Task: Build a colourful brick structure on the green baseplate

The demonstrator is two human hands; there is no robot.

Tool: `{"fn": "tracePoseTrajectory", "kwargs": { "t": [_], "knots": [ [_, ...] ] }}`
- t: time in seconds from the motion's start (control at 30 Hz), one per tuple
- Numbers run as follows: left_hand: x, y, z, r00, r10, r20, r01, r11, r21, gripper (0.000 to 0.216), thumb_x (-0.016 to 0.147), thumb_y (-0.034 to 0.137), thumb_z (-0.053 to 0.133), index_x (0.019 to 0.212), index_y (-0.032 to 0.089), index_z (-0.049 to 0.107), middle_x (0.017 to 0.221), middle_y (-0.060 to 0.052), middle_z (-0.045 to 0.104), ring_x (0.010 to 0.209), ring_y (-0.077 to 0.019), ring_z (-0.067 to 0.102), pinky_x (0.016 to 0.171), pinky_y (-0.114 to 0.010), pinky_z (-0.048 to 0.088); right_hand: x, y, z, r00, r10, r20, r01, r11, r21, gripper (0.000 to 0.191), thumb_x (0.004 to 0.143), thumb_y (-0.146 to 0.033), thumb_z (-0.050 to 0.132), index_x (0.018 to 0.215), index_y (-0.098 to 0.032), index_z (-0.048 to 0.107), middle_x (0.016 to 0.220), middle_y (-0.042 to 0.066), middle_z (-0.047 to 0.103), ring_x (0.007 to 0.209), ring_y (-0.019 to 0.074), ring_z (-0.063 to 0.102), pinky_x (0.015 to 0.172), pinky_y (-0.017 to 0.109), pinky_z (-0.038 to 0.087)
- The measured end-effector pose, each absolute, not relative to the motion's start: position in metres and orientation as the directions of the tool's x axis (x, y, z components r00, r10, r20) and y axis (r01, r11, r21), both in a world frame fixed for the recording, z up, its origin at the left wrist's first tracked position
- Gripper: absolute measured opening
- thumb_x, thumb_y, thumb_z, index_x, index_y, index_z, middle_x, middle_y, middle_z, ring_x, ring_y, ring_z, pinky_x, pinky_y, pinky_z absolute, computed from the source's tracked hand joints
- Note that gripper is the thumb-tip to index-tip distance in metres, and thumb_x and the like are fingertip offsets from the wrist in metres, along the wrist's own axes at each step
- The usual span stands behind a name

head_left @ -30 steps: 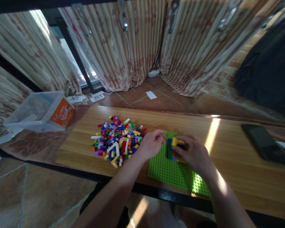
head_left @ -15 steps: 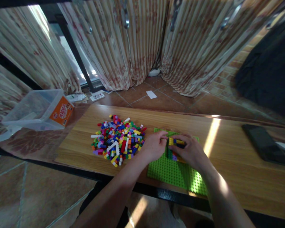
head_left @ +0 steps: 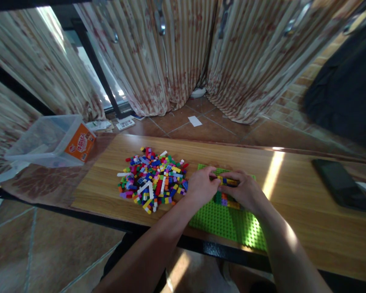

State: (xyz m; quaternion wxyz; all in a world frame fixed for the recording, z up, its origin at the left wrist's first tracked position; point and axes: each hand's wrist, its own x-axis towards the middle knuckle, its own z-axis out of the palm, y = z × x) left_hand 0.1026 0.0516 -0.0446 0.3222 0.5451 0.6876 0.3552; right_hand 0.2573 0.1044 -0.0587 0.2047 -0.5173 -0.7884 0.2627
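Observation:
A green studded baseplate [head_left: 222,221] lies on the wooden table, with a low build of coloured bricks [head_left: 224,199] on its upper half. My left hand [head_left: 203,185] reaches over the plate's left side, its fingers closed at the build's left end; what they pinch is hidden. From the right, my right hand [head_left: 244,189] curls its thumb and fingers around the upper part of the build, where yellow and blue bricks show between them. Left of the plate spreads a heap of loose bricks [head_left: 155,179] in many colours.
A dark phone [head_left: 341,185] lies at the table's right, beside some white paper. Off the table's left end stands a clear plastic bin [head_left: 45,142] with an orange label. Striped curtains [head_left: 177,61] hang behind the table.
My left hand has moved right and slightly down, and its fingers now meet the build beside my right hand. The right hand has shifted slightly, uncovering more of the build's lower bricks.

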Motion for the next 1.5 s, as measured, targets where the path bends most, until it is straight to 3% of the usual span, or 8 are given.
{"fn": "tracePoseTrajectory", "kwargs": {
  "t": [0.27,0.6,0.8,1.03,1.3,1.5],
  "knots": [
    [0.105,0.057,-0.041,-0.242,0.968,-0.062,0.555,0.19,0.81,0.034,0.076,0.016,0.065,0.11,0.016,0.069,0.098,-0.008,0.075,0.093,-0.0235,0.068,0.089,-0.038,0.053,0.258,0.108,-0.065,-0.391,0.917,0.086,0.697,0.355,-0.623,0.033,0.066,-0.048,0.072,0.093,-0.028,0.077,0.101,0.006,0.068,0.088,0.0251,0.066,0.08,0.043,0.053],
    [0.106,0.053,-0.045,-0.221,0.973,-0.071,0.545,0.183,0.818,0.036,0.079,0.019,0.063,0.115,0.018,0.067,0.102,-0.007,0.074,0.098,-0.0242,0.068,0.091,-0.039,0.052,0.261,0.107,-0.068,-0.445,0.891,0.09,0.7,0.408,-0.585,0.037,0.07,-0.049,0.07,0.101,-0.029,0.075,0.106,0.009,0.065,0.098,0.0287,0.064,0.086,0.05,0.05],
    [0.097,0.052,-0.039,-0.192,0.981,-0.026,0.562,0.132,0.817,0.033,0.088,0.021,0.053,0.118,0.014,0.065,0.109,-0.01,0.072,0.102,-0.0225,0.067,0.095,-0.036,0.051,0.27,0.106,-0.063,-0.46,0.886,0.061,0.635,0.376,-0.675,0.047,0.07,-0.052,0.071,0.109,-0.025,0.071,0.107,0.007,0.068,0.096,0.026,0.066,0.085,0.044,0.052],
    [0.08,0.049,-0.037,-0.19,0.982,0.018,0.476,0.076,0.876,0.032,0.089,0.018,0.05,0.116,0.012,0.065,0.106,-0.011,0.073,0.098,-0.0204,0.068,0.095,-0.035,0.051,0.276,0.104,-0.065,-0.386,0.922,0.041,0.633,0.296,-0.715,0.04,0.08,-0.05,0.061,0.109,-0.023,0.07,0.105,0.007,0.07,0.089,0.0242,0.068,0.08,0.041,0.053],
    [0.1,0.036,-0.042,-0.138,0.99,0.027,0.529,0.051,0.847,0.037,0.087,0.014,0.047,0.121,0.011,0.061,0.108,-0.012,0.072,0.1,-0.0234,0.068,0.094,-0.038,0.052,0.266,0.093,-0.057,-0.334,0.92,0.204,0.646,0.381,-0.662,0.031,0.084,-0.049,0.055,0.095,-0.025,0.072,0.105,0.007,0.07,0.096,0.0256,0.065,0.084,0.041,0.051],
    [0.111,0.026,-0.045,-0.083,0.994,0.067,0.663,0.005,0.749,0.039,0.087,0.015,0.045,0.125,0.011,0.055,0.112,-0.013,0.07,0.101,-0.0252,0.067,0.093,-0.041,0.053,0.26,0.091,-0.065,-0.397,0.895,0.202,0.696,0.437,-0.57,0.035,0.085,-0.052,0.052,0.095,-0.025,0.073,0.102,0.008,0.069,0.091,0.0262,0.065,0.082,0.043,0.049]
  ]
}}
